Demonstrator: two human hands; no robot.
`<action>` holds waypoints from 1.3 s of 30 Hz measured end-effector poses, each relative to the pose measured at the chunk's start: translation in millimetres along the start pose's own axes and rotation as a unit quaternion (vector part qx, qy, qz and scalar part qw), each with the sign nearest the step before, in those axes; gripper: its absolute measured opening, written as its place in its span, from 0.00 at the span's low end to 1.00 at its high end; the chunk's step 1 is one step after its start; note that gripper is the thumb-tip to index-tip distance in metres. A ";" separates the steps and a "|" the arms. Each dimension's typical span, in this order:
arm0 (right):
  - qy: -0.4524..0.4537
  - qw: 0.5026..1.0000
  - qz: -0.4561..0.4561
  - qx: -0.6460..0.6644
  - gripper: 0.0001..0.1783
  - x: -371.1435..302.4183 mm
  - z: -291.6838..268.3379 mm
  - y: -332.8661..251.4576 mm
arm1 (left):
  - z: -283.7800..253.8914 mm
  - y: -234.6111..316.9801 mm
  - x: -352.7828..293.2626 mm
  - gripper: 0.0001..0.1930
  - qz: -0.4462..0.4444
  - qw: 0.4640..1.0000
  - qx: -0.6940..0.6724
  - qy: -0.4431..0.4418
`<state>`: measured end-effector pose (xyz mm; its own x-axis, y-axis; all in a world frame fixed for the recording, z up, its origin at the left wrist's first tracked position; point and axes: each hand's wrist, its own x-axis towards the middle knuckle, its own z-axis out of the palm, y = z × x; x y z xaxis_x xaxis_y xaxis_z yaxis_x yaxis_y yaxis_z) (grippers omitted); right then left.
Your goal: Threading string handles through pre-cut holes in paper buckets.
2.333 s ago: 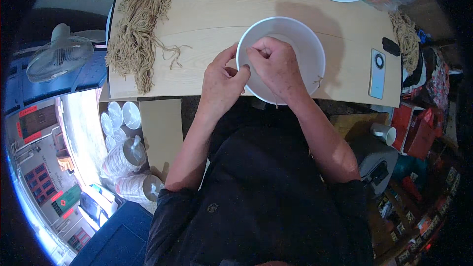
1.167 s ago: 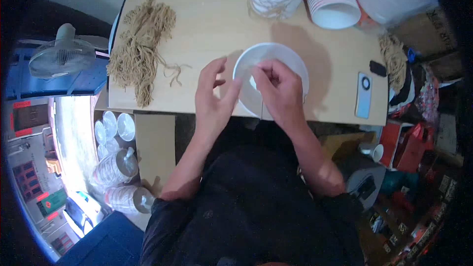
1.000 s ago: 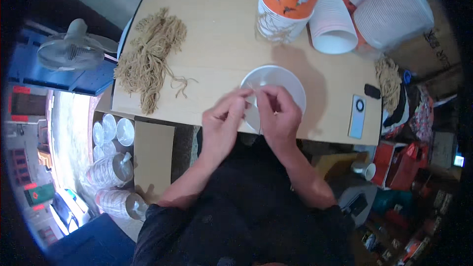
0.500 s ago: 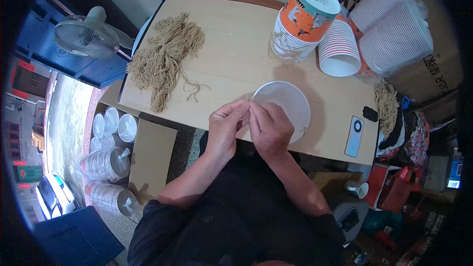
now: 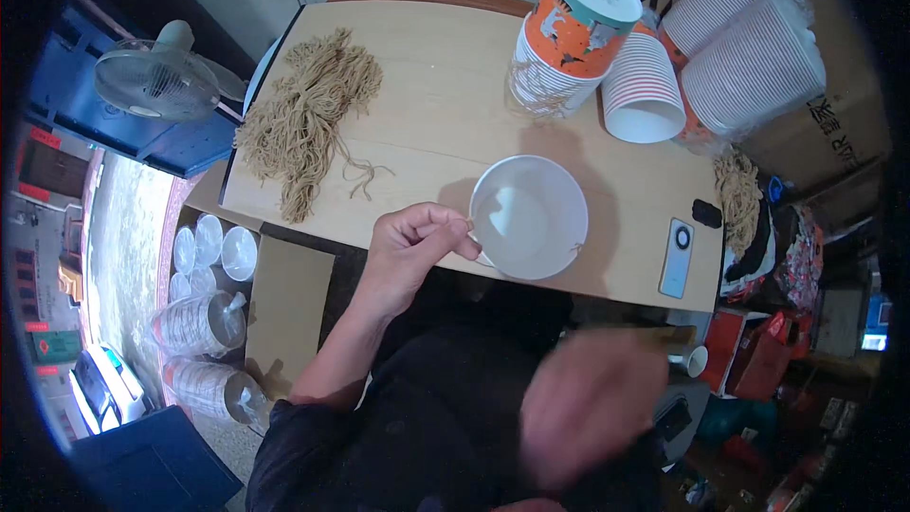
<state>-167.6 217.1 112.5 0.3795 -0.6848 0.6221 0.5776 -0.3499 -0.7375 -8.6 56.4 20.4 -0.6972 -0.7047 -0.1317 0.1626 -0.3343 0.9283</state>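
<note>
A white paper bucket (image 5: pixel 529 218) stands mouth up at the table's near edge. A short bit of tan cord (image 5: pixel 576 248) shows at its right rim. At the left rim, my left hand (image 5: pixel 414 251) is closed in a pinch, thumb against forefinger, on what looks like a thin tan cord, mostly hidden by the fingertips. My right hand (image 5: pixel 595 408) is low in front of my body, off the table, smeared by motion; its fingers cannot be made out. A loose heap of tan cords (image 5: pixel 308 118) lies at the table's far left.
Upside-down printed buckets (image 5: pixel 573 28) are stacked at the back, beside a lying stack (image 5: pixel 645 104) and bagged stacks (image 5: pixel 754 62). A phone (image 5: pixel 676 258) lies at the right edge. A fan (image 5: pixel 161 76) stands left; bagged buckets (image 5: pixel 204 322) sit below it.
My right hand has left the pinch beside my left hand and swung down and right toward my body. The left hand has shifted slightly left and down, still pinching.
</note>
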 end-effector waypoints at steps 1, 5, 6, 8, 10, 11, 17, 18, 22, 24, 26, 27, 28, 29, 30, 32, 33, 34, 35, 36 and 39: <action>0.209 0.956 0.079 -0.190 0.08 -2.7 -2.8 -1.3 | 0.1 2.3 -2.3 0.06 -0.006 1.000 0.006 -0.016; 0.303 0.803 0.121 -0.499 0.13 -15.1 -55.9 34.8 | -1.4 12.7 -9.3 0.06 -0.065 0.995 0.021 -0.079; 0.298 0.812 0.144 -0.480 0.17 -13.2 -54.9 40.8 | -1.6 13.5 -9.0 0.06 -0.068 0.994 0.022 -0.080; 0.265 0.818 0.148 -0.488 0.21 -13.4 -57.4 43.3 | -1.7 14.7 -7.9 0.06 -0.095 0.989 0.000 -0.111; 0.240 0.828 0.148 -0.485 0.20 -16.9 -60.9 46.3 | 0.2 16.3 -8.1 0.06 -0.100 0.988 0.005 -0.122; 0.243 0.827 0.150 -0.485 0.20 -18.0 -62.7 47.0 | 1.4 16.4 -8.0 0.06 -0.103 0.986 0.010 -0.135; 0.213 0.830 0.117 -0.501 0.14 -19.7 -63.3 48.3 | -2.9 16.9 -7.5 0.06 -0.105 0.981 0.013 -0.160; 0.218 0.833 0.110 -0.496 0.14 -20.4 -63.0 49.3 | -2.9 17.3 -7.1 0.06 -0.107 0.981 0.013 -0.161; 0.229 0.835 0.107 -0.488 0.10 -22.6 -62.5 49.2 | -4.1 17.2 -5.5 0.06 -0.110 0.977 0.036 -0.177; 0.240 0.821 0.109 -0.506 0.08 -25.4 -62.7 51.1 | -3.5 16.2 -6.3 0.06 -0.111 0.976 0.044 -0.184; 0.249 0.807 0.111 -0.524 0.06 -27.8 -63.0 51.9 | -2.1 16.2 -7.6 0.07 -0.075 0.980 0.063 -0.172; 0.255 0.797 0.107 -0.536 0.07 -29.0 -63.2 51.5 | -1.1 17.3 -8.2 0.07 -0.076 0.980 0.063 -0.173; 0.262 0.787 0.104 -0.548 0.08 -30.1 -63.3 50.9 | 0.2 19.2 -8.9 0.07 -0.074 0.979 0.093 -0.167; 0.262 0.788 0.105 -0.548 0.08 -30.3 -63.6 49.2 | 0.9 20.9 -9.8 0.07 -0.071 0.977 0.122 -0.160; 0.254 0.773 0.119 -0.569 0.07 -30.2 -63.7 46.5 | 1.3 21.5 -10.7 0.07 -0.072 0.977 0.122 -0.159; 0.247 0.757 0.134 -0.591 0.07 -30.2 -64.0 45.6 | 2.4 21.5 -12.0 0.06 -0.038 0.971 0.190 -0.142; 0.250 0.752 0.131 -0.595 0.07 -30.5 -64.2 46.1 | 4.4 22.8 -12.0 0.06 -0.038 0.971 0.190 -0.143; 0.253 0.748 0.129 -0.600 0.08 -30.9 -64.2 46.7 | 7.2 25.0 -11.9 0.06 -0.028 0.969 0.207 -0.131; 0.253 0.748 0.129 -0.599 0.08 -31.6 -64.4 47.8 | 8.8 26.8 -12.4 0.06 -0.018 0.967 0.225 -0.119; 0.259 0.749 0.140 -0.594 0.09 -33.1 -64.9 50.0 | 8.5 26.2 -13.1 0.06 -0.018 0.967 0.225 -0.118; 0.275 0.754 0.165 -0.574 0.11 -35.3 -64.4 51.5 | 9.2 25.2 -13.7 0.06 -0.007 0.967 0.240 -0.083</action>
<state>-197.8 182.1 35.7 -0.1726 -0.9064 0.3856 -0.6074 -0.2103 -0.7661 -1.4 63.4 48.8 -0.8055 -0.5793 -0.1247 -0.1630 0.0142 0.9865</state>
